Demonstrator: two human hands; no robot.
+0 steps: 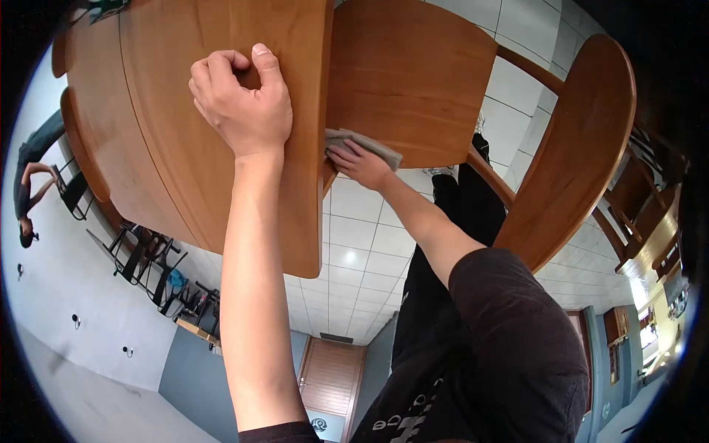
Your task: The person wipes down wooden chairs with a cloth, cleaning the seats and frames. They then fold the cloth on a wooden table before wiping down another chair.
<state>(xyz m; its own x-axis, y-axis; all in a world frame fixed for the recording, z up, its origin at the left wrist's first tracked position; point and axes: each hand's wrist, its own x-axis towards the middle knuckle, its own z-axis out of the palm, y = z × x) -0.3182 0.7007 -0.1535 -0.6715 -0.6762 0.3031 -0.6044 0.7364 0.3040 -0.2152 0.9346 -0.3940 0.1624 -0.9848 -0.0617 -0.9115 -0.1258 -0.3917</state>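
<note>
Nearest us, we see the person's short black fabric sleeve (509,310), and beyond it the bare left hand (247,103) on the broad, smooth, brown wooden table (170,133). Its fingers curl loosely, a gap stands between them and the thumb, and we see nothing held in it.

Lower, just past the table's straight edge, the right hand (362,164) holds a folded, grey fabric cloth (380,151), fingers laid across its top; we cannot tell where the thumb presses. The cloth lies at the edge of the brown wooden chair seat (410,81), in the corner beside the table.

We judge the cloth light, soft and limp, with nothing fragile about it. Folded thick, it should keep some body under a flat palm, though a loose end could flop or double over. We would take it across the middle of the fold, fingers spread; holding only a corner would let the rest trail. On smooth wood we expect it to slide easily.

Further off we find the chair's rounded wooden backrest (572,155), the pale square-tiled floor (358,244) and, far at the left, another person in dark clothes (33,162).
</note>
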